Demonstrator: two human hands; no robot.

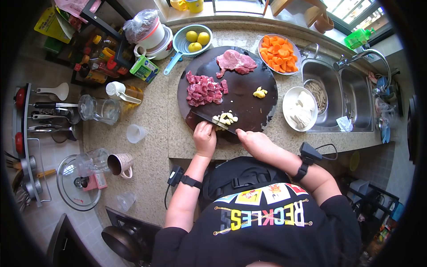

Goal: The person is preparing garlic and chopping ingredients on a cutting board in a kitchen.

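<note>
My right hand (255, 141) grips the handle end of a kitchen knife (216, 123) at the near edge of the round dark cutting board (240, 95). The blade slants across to the left, over my left hand's fingertips. My left hand (205, 138) is closed, its curled fingers against pale garlic on the near side of the blade; the fingers partly hide it. Chopped garlic (226, 118) lies just beyond the blade. Farther back on the board are cubed raw meat (204, 89), a larger slab of meat (235, 61) and a yellowish piece of ginger (260, 92).
Right of the board stand a plate of cut carrots (279, 53), a white bowl of pale pieces (300, 109) and a double sink (356, 102). Behind it is a blue colander (181, 42) with lemons (203, 38). A plastic cup (135, 133) and a mug (121, 165) stand left.
</note>
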